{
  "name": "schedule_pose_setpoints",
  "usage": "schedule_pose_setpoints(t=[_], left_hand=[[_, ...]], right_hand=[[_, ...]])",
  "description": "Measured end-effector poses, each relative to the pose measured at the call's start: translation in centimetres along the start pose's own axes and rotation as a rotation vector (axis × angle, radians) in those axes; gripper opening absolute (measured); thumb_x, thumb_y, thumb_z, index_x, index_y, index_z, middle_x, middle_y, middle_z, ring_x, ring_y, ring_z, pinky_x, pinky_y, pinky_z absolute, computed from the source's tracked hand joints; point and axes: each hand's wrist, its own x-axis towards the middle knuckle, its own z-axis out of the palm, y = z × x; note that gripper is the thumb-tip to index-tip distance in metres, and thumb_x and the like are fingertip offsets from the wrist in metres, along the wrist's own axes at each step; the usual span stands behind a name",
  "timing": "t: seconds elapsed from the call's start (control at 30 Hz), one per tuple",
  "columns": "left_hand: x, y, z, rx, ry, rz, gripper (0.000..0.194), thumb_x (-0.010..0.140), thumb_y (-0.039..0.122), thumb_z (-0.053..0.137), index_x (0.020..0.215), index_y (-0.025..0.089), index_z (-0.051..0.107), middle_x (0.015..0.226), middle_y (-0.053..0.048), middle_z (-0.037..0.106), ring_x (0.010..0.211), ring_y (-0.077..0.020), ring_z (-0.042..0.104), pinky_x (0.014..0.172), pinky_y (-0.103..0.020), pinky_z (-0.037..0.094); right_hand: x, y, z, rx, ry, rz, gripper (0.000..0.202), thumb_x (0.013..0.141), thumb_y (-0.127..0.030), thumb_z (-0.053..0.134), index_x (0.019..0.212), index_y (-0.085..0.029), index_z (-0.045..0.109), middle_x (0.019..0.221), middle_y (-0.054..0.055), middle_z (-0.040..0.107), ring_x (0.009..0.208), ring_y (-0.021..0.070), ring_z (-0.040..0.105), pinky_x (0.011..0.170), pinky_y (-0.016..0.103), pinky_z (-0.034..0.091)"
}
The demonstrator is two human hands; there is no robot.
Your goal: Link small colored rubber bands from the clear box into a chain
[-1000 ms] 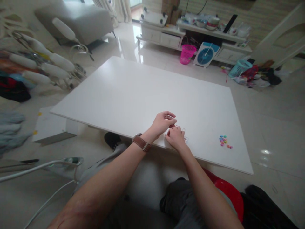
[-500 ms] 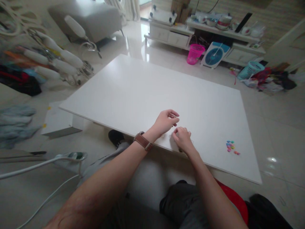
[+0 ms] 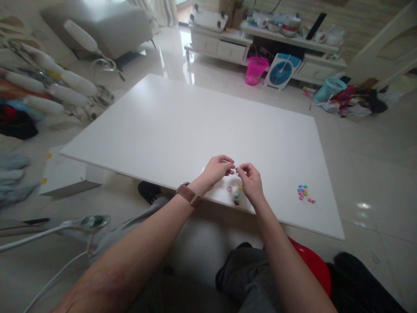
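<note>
Over the near edge of the white table, my left hand pinches with thumb and fingers close together. What it holds is too small to name. My right hand meets it fingertip to fingertip, thumb and index finger pinched on something tiny. Just below the hands lies a small pile of coloured bits, green, yellow and dark, partly behind my right hand. Left of that pile is a small reddish ring. Farther right sits a cluster of bright little pieces in blue, pink, green and orange.
A white box stands on the floor at the left of the table. Beyond the table are a pink basket, a blue and white fan and a turquoise basket. A red stool shows at my right.
My right hand has risen from the table to my left hand's fingertips, uncovering the small pile and the ring. The whole view has shifted slightly.
</note>
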Motion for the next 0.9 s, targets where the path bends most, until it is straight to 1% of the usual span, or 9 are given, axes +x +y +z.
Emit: schedule_pose_setpoints(t=[0.07,0.17,0.27,0.47,0.57,0.67,0.77,0.83,0.9], left_hand=[[0.2,-0.2,0.0,0.035,-0.016,-0.001,0.008,0.079,0.01,0.07,0.085,0.013,0.065,0.072,-0.003,0.068,0.065,-0.0119,0.065,0.068,-0.026,0.047],[0.2,-0.6,0.0,0.086,-0.067,0.029,0.02,0.075,0.016,0.08,0.089,0.012,0.066,0.073,-0.004,0.069,0.067,-0.0123,0.063,0.067,-0.026,0.046],[0.1,-0.9,-0.1,0.132,-0.066,0.086,0.025,0.071,0.016,0.085,0.089,0.012,0.068,0.073,-0.003,0.069,0.067,-0.0114,0.061,0.066,-0.025,0.045],[0.0,-0.8,0.0,0.092,-0.047,0.035,0.008,0.08,0.008,0.071,0.084,0.012,0.066,0.065,-0.002,0.067,0.063,-0.0113,0.061,0.065,-0.024,0.046],[-0.1,-0.6,0.1,0.042,-0.026,0.007,0.008,0.081,0.008,0.069,0.085,0.013,0.065,0.068,-0.003,0.068,0.063,-0.0114,0.063,0.064,-0.024,0.046],[-0.1,-0.1,0.2,-0.004,0.008,0.001,0.011,0.08,0.006,0.069,0.086,0.013,0.064,0.069,-0.002,0.066,0.061,-0.0102,0.062,0.062,-0.023,0.046],[0.1,0.4,0.0,-0.048,0.038,-0.02,0.011,0.08,0.004,0.066,0.085,0.013,0.063,0.069,-0.001,0.064,0.057,-0.009,0.06,0.06,-0.023,0.045],[0.2,0.7,-0.2,-0.094,0.041,-0.04,0.011,0.081,0.003,0.063,0.085,0.013,0.062,0.072,-0.001,0.064,0.055,-0.0083,0.06,0.058,-0.022,0.044],[0.1,1.0,-0.3,-0.139,0.042,-0.044,0.011,0.081,0.004,0.06,0.085,0.014,0.061,0.074,-0.001,0.065,0.053,-0.0076,0.06,0.057,-0.022,0.043]], right_hand=[[-0.1,0.0,-0.1,-0.03,-0.006,-0.001,0.025,0.087,-0.045,0.063,0.085,-0.02,0.059,0.084,0.001,0.062,0.079,0.0167,0.059,0.073,0.03,0.048],[-0.2,-0.1,-0.2,-0.084,-0.002,-0.022,0.024,0.088,-0.044,0.061,0.086,-0.02,0.059,0.085,0.002,0.064,0.079,0.0171,0.06,0.071,0.03,0.048],[-0.2,-0.1,-0.2,-0.101,0.001,-0.045,0.022,0.087,-0.042,0.062,0.085,-0.02,0.06,0.083,0.002,0.065,0.077,0.017,0.06,0.07,0.03,0.047],[0.1,0.0,-0.1,0.097,-0.003,0.04,0.027,0.079,-0.044,0.072,0.082,-0.019,0.063,0.077,0.001,0.065,0.071,0.0151,0.059,0.067,0.029,0.047],[0.2,0.1,0.0,0.162,0.011,0.068,0.03,0.076,-0.046,0.077,0.082,-0.019,0.063,0.075,-0.001,0.065,0.069,0.0144,0.059,0.067,0.029,0.047],[0.3,0.4,0.1,0.163,0.008,0.069,0.028,0.078,-0.045,0.074,0.083,-0.02,0.061,0.075,-0.001,0.064,0.07,0.0151,0.06,0.069,0.03,0.049],[0.5,0.9,0.0,-0.015,0.004,0.034,0.022,0.085,-0.042,0.064,0.084,-0.02,0.061,0.08,0.001,0.066,0.076,0.0179,0.063,0.073,0.032,0.05],[0.6,1.3,-0.1,-0.276,-0.045,-0.015,0.018,0.09,-0.036,0.056,0.091,-0.019,0.064,0.092,0.006,0.07,0.088,0.0206,0.064,0.082,0.034,0.05],[0.5,1.6,0.1,-0.577,-0.143,-0.063,0.021,0.091,-0.027,0.052,0.104,-0.019,0.067,0.11,0.01,0.072,0.104,0.0232,0.062,0.093,0.037,0.047]])
